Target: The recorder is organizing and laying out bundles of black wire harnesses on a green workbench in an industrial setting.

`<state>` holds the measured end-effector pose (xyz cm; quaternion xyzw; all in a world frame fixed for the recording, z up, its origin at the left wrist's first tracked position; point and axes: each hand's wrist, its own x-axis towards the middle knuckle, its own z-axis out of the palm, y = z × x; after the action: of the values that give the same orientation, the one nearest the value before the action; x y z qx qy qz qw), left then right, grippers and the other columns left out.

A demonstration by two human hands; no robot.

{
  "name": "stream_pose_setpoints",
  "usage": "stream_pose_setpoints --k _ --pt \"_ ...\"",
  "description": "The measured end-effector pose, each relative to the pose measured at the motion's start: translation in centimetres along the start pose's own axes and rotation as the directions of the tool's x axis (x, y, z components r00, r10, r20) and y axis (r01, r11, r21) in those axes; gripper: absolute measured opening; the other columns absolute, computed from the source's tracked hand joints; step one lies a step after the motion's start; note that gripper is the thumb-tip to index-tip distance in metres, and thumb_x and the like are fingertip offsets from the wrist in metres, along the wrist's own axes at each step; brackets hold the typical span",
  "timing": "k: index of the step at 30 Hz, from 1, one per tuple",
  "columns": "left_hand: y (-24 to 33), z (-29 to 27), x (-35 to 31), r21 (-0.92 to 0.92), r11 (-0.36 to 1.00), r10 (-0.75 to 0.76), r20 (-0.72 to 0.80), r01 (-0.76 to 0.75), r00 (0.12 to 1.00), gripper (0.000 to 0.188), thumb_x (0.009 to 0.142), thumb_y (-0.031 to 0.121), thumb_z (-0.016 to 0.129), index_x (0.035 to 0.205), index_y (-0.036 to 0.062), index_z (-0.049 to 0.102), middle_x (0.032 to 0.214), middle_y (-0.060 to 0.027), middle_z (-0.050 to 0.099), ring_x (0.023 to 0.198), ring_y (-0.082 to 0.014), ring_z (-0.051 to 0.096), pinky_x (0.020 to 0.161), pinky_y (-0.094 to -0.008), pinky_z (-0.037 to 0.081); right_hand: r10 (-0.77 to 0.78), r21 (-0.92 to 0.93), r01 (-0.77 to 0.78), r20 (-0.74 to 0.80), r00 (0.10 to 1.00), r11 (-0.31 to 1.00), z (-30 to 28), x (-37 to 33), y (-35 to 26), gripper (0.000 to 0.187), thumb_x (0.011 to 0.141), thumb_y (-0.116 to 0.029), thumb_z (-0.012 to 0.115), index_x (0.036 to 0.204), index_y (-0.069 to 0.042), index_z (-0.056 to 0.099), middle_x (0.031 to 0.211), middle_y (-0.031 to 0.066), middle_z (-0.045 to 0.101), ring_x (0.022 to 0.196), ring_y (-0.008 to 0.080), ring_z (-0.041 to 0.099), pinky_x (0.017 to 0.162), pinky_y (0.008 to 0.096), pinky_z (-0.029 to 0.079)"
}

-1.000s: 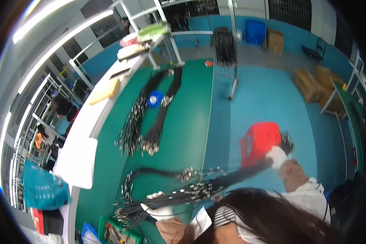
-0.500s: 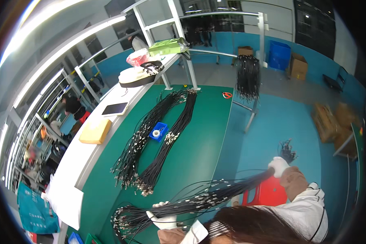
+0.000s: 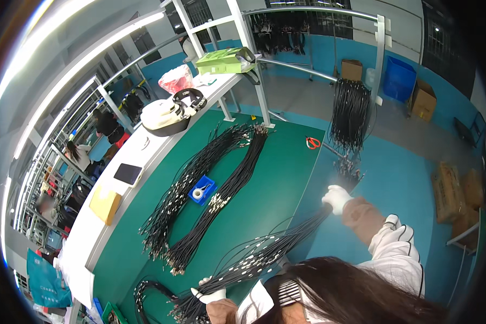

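Observation:
A long bundle of black cables (image 3: 264, 251) with metal connectors stretches across the near part of the green table (image 3: 286, 178). My right hand (image 3: 336, 197), in a white glove, grips one end of the bundle out past the table's right edge. My left hand (image 3: 209, 294), also gloved, holds the bundle near its other end, at the bottom of the view. My own dark hair (image 3: 351, 294) hides the lower part of my arms.
Two long rows of black cables (image 3: 210, 189) lie on the table around a small blue tray (image 3: 202, 190). Red scissors (image 3: 312, 142) lie at the far edge. More cables hang from a rack (image 3: 350, 116). White shelf (image 3: 146, 156) on the left; boxes on the floor.
The view has swung upward and left, showing more of the table and rack. My right hand has risen with the bundle's end. A red stool seen earlier is out of view.

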<state>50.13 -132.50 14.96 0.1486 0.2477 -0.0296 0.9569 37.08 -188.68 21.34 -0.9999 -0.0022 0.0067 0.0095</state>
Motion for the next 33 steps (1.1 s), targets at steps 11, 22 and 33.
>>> stream_pose_setpoints --k 11,22,33 --pt "-8.1 -2.3 10.7 -0.092 0.99 0.106 0.008 -0.105 0.994 0.067 0.091 0.072 0.037 0.067 0.014 0.062 0.071 -0.0051 0.064 0.071 -0.0256 0.061 0.078 -0.0462 0.051 -0.11 -0.03 0.114 0.106 0.988 0.993 0.0 11.8 9.2 0.033 0.062 -0.011 0.07 0.093 -0.021 0.072 0.085 0.0032 0.068 0.092 0.0282 0.059 0.083 0.0408 0.047" --pt "-11.5 -1.5 11.9 -0.123 0.97 0.184 -0.182 -0.208 0.966 0.066 0.093 0.068 0.04 0.091 0.0098 0.07 0.093 -0.0058 0.072 0.095 -0.0284 0.065 0.093 -0.0455 0.048 -0.118 0.041 0.112 0.475 0.872 0.993 2.2 28.6 12.8 0.05 0.067 -0.008 0.067 0.115 -0.02 0.072 0.11 0.0099 0.072 0.102 0.0336 0.067 0.09 0.0432 0.052" --pt "-25.4 5.9 9.3 0.957 -0.014 0.998 0.029 0.291 -0.049 0.056 0.089 0.027 0.063 0.138 0.0043 0.048 0.129 -0.0189 0.057 0.121 -0.0352 0.053 0.107 -0.0454 0.04 -0.378 0.165 0.346 0.543 0.75 0.924 9.2 35.7 16.3 0.058 0.061 -0.022 0.079 0.118 -0.016 0.066 0.113 0.0088 0.068 0.111 0.0294 0.063 0.098 0.0462 0.047"
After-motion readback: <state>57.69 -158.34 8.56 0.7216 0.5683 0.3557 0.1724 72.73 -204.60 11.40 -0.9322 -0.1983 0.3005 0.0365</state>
